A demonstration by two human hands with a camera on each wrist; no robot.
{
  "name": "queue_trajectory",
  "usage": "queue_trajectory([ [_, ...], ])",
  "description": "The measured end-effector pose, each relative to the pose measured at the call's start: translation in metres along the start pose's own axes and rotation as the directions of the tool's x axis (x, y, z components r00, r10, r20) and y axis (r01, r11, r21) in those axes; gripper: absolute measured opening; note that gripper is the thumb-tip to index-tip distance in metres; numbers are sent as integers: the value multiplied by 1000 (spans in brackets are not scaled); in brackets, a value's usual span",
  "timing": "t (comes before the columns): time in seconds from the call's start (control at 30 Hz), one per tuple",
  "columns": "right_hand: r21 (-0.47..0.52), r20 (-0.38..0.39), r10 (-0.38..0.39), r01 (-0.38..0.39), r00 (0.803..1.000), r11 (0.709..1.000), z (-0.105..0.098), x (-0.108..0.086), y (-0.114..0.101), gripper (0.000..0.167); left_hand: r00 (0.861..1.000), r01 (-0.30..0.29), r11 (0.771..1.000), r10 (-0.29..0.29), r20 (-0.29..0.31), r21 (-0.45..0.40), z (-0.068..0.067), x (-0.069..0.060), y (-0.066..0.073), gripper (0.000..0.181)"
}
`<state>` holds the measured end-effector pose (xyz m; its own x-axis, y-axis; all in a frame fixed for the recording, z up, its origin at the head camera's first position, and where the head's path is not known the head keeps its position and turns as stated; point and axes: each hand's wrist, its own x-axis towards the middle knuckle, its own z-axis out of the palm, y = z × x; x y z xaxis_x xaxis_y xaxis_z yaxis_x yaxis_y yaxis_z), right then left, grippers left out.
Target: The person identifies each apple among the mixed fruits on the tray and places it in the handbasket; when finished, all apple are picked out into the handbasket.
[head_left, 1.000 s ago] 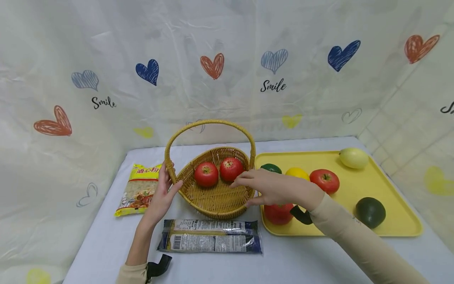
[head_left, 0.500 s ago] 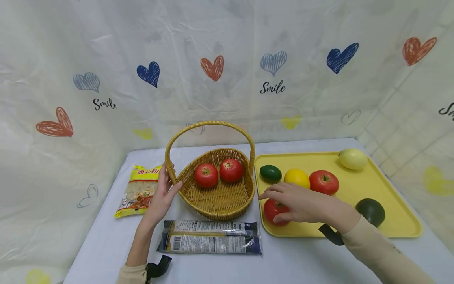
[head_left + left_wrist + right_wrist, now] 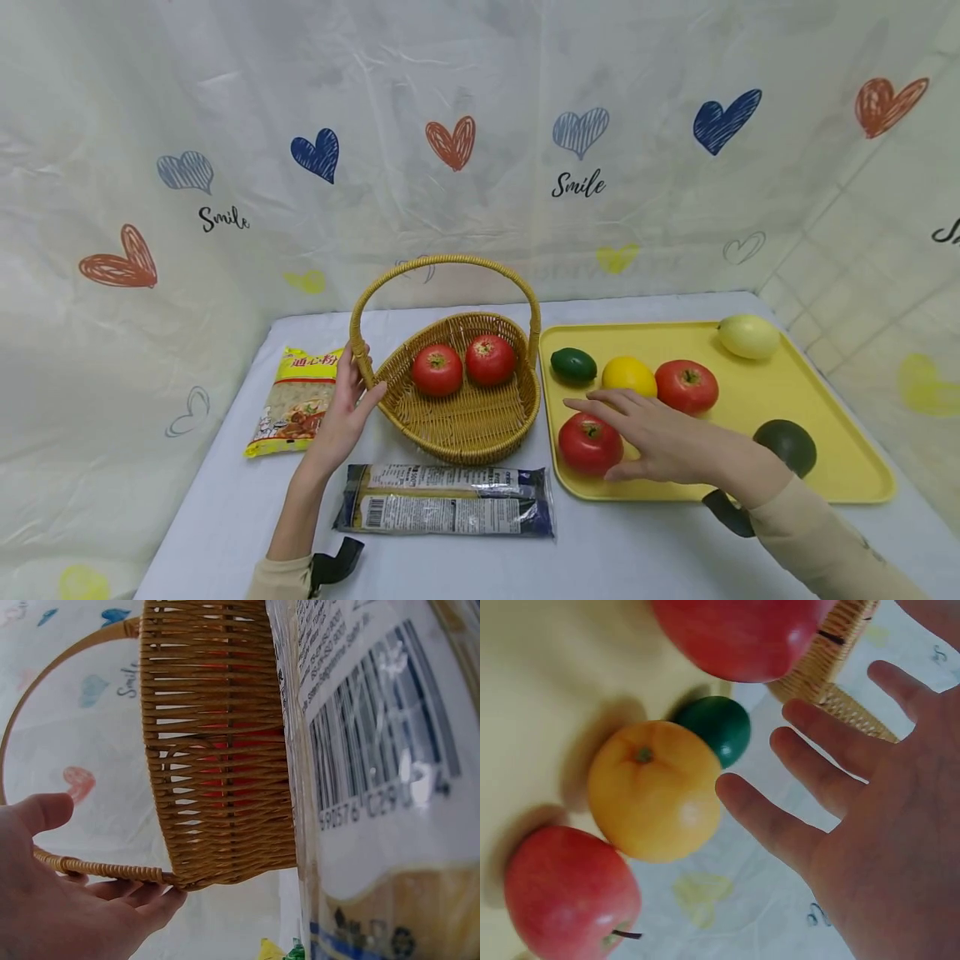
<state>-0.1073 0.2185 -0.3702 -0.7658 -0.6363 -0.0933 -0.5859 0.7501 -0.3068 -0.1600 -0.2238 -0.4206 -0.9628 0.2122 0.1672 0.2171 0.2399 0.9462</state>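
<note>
1. Since a second ago, the right hand (image 3: 660, 437) has moved from over the basket (image 3: 465, 429) to the near left apple (image 3: 581, 446) in the yellow tray (image 3: 817, 367).
2. At far left, a food bag (image 3: 296, 408) lies on the table (image 3: 615, 558).
3. The left hand (image 3: 341, 425) is loosely open, fingers behind the basket's handle (image 3: 446, 260).
4. The basket holds two red apples (image 3: 437, 371); a long packet (image 3: 442, 500) lies in front.
5. The right hand spreads wide over the tray's near apple; contact is unclear.
6. Behind sit a green lime (image 3: 573, 365), a yellow fruit (image 3: 628, 373) and another apple (image 3: 686, 385).
</note>
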Motion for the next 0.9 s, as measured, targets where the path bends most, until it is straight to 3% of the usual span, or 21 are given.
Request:
queue_trajectory([
  [0.33,47,12,-4,4,1000,999,13,-1,7,93,1000,10,1000,-10,4,-22,1,-2,-2,81],
  [0.77,7,61,32,-33,998,999,16,7,3,79,1000,-19,999,19,0,-27,1,0,-4,82],
  [0.9,-24,29,-13,14,999,1000,19,12,1,78,1000,-22,999,22,-2,-30,0,1,-3,82],
])
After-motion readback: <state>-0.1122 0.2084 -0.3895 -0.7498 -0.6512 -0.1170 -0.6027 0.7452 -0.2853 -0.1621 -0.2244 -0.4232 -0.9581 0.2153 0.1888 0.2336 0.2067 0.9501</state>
